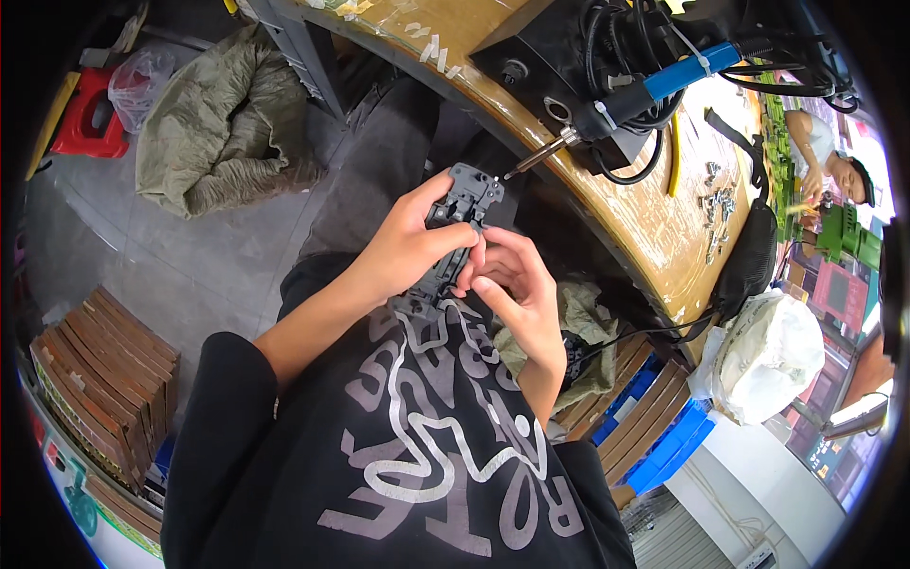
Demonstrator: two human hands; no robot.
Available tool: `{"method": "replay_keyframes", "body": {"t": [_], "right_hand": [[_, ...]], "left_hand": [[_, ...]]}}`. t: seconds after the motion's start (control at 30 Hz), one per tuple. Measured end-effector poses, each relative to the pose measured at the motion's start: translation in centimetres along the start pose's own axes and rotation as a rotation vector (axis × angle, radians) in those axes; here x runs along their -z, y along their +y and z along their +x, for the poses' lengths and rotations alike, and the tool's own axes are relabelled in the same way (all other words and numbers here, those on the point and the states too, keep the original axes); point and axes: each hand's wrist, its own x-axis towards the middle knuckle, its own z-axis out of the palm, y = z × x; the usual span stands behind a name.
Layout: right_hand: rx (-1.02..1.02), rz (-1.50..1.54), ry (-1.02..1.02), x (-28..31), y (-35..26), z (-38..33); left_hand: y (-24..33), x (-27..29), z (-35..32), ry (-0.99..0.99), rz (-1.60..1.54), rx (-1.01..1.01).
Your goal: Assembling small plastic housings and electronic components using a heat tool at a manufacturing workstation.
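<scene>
A long dark grey moulded plastic part (470, 195), with recesses and small posts, is held tilted over my lap. My left hand (409, 241) wraps it from the left side, thumb laid across its middle. From the right, my right hand (517, 294) has its fingers curled against the part's edge, close to the left fingertips; anything small between them is hidden. Just past the part's far end is the metal tip of a blue-handled soldering iron (668, 82), pointing down and left. The tip looks close to the part, but I cannot tell whether they touch.
Several small metal pieces (718, 211) lie on the film-covered workbench (654, 228) at right. A black box (531, 71) with coiled cables stands behind. Stacked brown trays (104, 370) are at left, blue bins (668, 455) at lower right. Another person (825, 156) works at far right.
</scene>
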Motion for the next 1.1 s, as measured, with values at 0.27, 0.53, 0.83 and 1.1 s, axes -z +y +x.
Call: {"method": "replay_keyframes", "body": {"t": [0.27,0.53,0.83,1.1], "right_hand": [[0.015,0.028,0.076,-0.1,-0.1,0.0],[0.045,0.075,0.073,-0.3,-0.2,0.0],[0.074,0.081,0.064,-0.3,-0.2,0.1],[0.075,0.138,0.053,-0.4,-0.4,0.3]], "left_hand": [[0.5,-0.7,0.4,0.005,0.010,0.025],[0.6,-1.0,0.3,0.016,0.011,-0.005],[0.9,-1.0,0.3,0.031,0.011,0.002],[1.1,-0.8,0.4,-0.008,-0.018,0.016]]}}
